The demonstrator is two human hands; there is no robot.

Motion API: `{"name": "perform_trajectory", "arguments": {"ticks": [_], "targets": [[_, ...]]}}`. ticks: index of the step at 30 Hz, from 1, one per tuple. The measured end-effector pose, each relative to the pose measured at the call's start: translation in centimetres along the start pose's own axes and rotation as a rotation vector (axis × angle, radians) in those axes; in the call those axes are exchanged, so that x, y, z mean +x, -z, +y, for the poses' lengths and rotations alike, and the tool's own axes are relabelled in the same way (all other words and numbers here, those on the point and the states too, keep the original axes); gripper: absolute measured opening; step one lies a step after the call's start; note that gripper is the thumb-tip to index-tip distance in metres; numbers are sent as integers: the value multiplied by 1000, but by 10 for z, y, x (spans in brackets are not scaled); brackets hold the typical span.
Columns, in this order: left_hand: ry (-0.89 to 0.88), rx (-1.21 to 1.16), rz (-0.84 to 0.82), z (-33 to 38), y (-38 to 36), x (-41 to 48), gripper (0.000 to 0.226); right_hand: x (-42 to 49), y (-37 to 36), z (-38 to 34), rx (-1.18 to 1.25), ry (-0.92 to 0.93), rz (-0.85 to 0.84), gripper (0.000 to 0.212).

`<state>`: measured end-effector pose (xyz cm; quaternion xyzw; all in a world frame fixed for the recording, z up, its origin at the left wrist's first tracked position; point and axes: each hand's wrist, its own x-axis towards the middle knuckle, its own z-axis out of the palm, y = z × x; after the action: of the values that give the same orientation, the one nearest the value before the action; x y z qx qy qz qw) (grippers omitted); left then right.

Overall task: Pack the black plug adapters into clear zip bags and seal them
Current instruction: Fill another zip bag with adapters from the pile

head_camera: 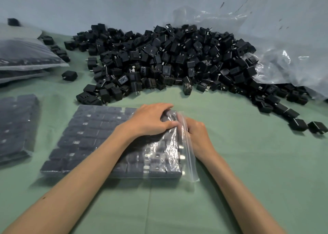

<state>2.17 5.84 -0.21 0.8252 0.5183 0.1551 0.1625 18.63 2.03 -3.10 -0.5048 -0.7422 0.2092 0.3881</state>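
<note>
A clear zip bag (85, 137) filled with neat rows of black plug adapters lies flat on the green table in front of me. My left hand (152, 120) rests on the bag's far right corner, fingers spread and pressing down on the adapters. My right hand (197, 136) is at the bag's open right edge and pinches the zip strip (188, 153), which runs toward me along that edge. A big heap of loose black adapters (168, 61) covers the far middle of the table.
A filled bag (16, 125) lies at the left edge, and more stacked bags (26, 56) sit at the far left. A large crumpled clear plastic sack (284, 59) lies at the far right. Stray adapters (300, 124) trail down the right side. Green cloth (248, 162) spreads under my arms.
</note>
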Motion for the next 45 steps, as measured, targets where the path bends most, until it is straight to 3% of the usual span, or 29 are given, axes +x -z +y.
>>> {"name": "perform_trajectory", "arguments": {"ticks": [3,6,12,16,21,27,33,35,39,45], "targets": [[84,38,36,-5,0,2,75,-1,-2,-2,-22,2,-57,51],[103,114,40,-8,1,2,73,0,-2,-1,-5,-19,-25,38],[-7,38,-21,-12,5,1,56,4,5,5,163,-183,52,7],[-36,55,-39,-10,6,0,54,3,2,2,102,-157,6,22],[-38,93,-77,-7,5,0,59,2,-1,2,94,-74,-59,20],[-67,175,-93,-4,3,1,55,2,1,-2,12,-39,-82,50],[-96,195,-71,-5,2,1,61,3,3,0,144,-197,-29,17],[-89,198,-57,-5,1,0,65,4,4,0,207,-228,-23,18],[-94,234,-41,-3,-3,-1,66,6,7,2,289,-316,4,40],[-83,263,-65,-2,-4,0,73,6,8,2,353,-320,61,25]]}}
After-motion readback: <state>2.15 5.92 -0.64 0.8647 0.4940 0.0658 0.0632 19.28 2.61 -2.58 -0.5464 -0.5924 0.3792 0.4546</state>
